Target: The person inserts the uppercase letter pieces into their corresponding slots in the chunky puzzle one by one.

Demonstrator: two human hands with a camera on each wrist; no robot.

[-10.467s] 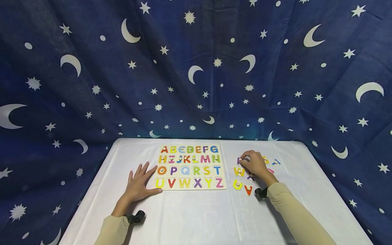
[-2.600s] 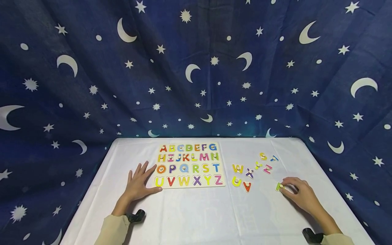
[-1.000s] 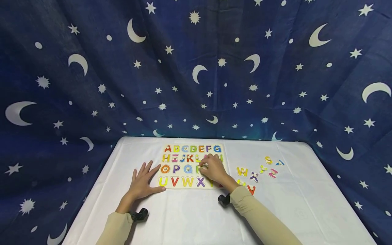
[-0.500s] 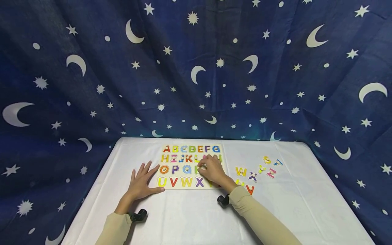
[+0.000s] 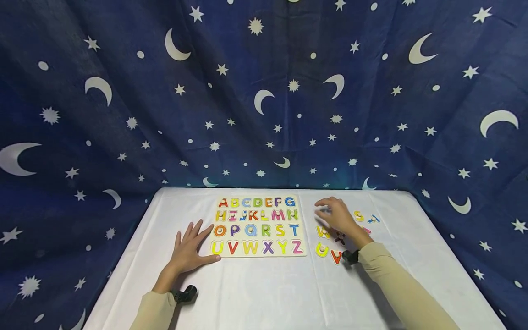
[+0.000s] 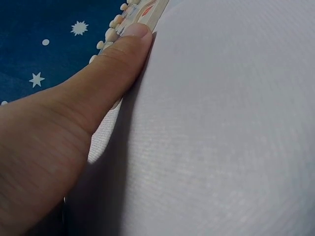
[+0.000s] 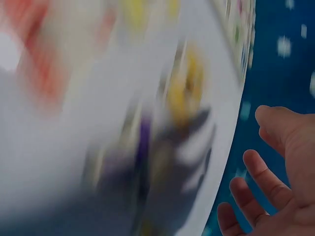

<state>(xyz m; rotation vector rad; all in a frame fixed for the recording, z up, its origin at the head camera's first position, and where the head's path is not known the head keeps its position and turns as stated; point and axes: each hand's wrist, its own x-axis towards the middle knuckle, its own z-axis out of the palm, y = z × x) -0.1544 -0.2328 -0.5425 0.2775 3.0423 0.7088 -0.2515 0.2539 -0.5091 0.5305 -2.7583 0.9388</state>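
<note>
An alphabet puzzle board (image 5: 260, 226) lies on the white table (image 5: 255, 293). My left hand (image 5: 190, 245) rests flat beside it, fingers spread, its fingertips at the board's left edge. In the left wrist view the thumb (image 6: 115, 61) presses along the board's edge (image 6: 147, 12). My right hand (image 5: 330, 211) hovers to the right of the board, over loose letter pieces, with fingers (image 7: 261, 184) relaxed, apart and empty. Under and around it lie a yellow W (image 5: 322, 233), a purple X (image 5: 339, 237), a yellow U (image 5: 321, 250), a red V (image 5: 335, 257), a yellow S (image 5: 358, 215) and a blue T (image 5: 373, 219).
A dark blue curtain (image 5: 264, 91) printed with moons and stars hangs behind and around the table. White cloth stretches in front of the board and right of the loose letters. The right wrist view is heavily blurred.
My right hand has left the board's third row and swung right, over the loose letters, with nothing in it. The left hand has stayed put.
</note>
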